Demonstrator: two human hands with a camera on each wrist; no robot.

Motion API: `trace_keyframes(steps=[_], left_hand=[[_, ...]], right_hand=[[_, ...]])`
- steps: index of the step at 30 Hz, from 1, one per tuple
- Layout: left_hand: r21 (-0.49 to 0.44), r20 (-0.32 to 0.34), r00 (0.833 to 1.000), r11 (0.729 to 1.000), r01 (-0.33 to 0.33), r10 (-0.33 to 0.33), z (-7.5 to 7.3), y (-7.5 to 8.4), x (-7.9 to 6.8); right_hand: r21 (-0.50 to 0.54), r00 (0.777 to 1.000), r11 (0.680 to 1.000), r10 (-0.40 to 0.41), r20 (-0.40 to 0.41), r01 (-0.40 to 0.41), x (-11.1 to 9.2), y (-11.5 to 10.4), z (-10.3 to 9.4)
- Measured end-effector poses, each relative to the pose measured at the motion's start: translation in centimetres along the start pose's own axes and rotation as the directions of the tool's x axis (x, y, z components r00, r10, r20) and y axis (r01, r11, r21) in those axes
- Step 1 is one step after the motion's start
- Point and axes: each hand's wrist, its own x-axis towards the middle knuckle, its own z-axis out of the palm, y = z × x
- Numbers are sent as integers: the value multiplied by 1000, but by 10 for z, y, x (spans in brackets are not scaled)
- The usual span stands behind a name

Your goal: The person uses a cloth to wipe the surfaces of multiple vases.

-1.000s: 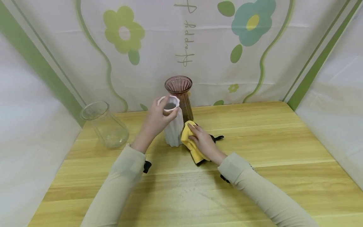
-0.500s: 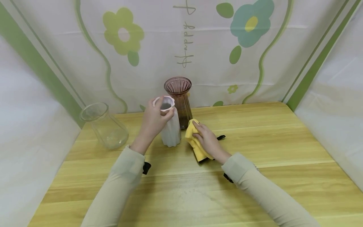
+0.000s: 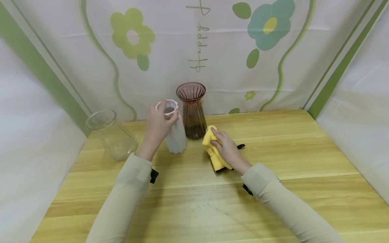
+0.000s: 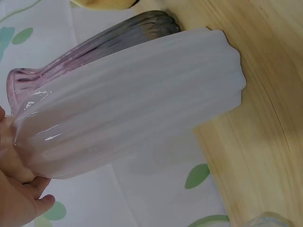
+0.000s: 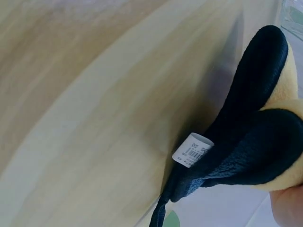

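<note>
My left hand (image 3: 158, 123) grips the rim of a white fluted vase (image 3: 176, 137), thumb on one side and fingers on the other. The left wrist view shows the glossy ribbed side of the vase (image 4: 132, 104) and its scalloped base close over the wood. To the right, my right hand (image 3: 227, 147) holds a bunched yellow cloth (image 3: 214, 156) with a dark backing. In the right wrist view the dark side of the cloth (image 5: 236, 156) is folded over, with a white label and a black hanging loop. Behind stands a purple-brown glass vase (image 3: 194, 116).
A wide clear glass vase (image 3: 120, 143) stands at the left of the wooden table (image 3: 288, 202). Behind the table's back edge hangs a white curtain (image 3: 170, 57) printed with flowers and lettering.
My left hand has moved the white vase leftward, away from the purple-brown vase, which now shows more fully. My right hand has drifted right with the cloth, widening the gap to the white vase.
</note>
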Motion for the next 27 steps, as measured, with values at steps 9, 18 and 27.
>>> trace_keyframes(steps=[9, 18, 27], left_hand=[[-9, -33, 999, 1000, 15, -15, -2, -10, 12], [-15, -38, 999, 999, 31, -31, -3, -21, 26], [-3, -33, 997, 998, 64, -64, -5, -28, 37]], right_hand=[[7, 1000, 1000, 3, 9, -3, 1, 0, 0], [15, 1000, 1000, 10, 17, -10, 2, 3, 0], [16, 999, 1000, 25, 27, -26, 2, 1, -1]])
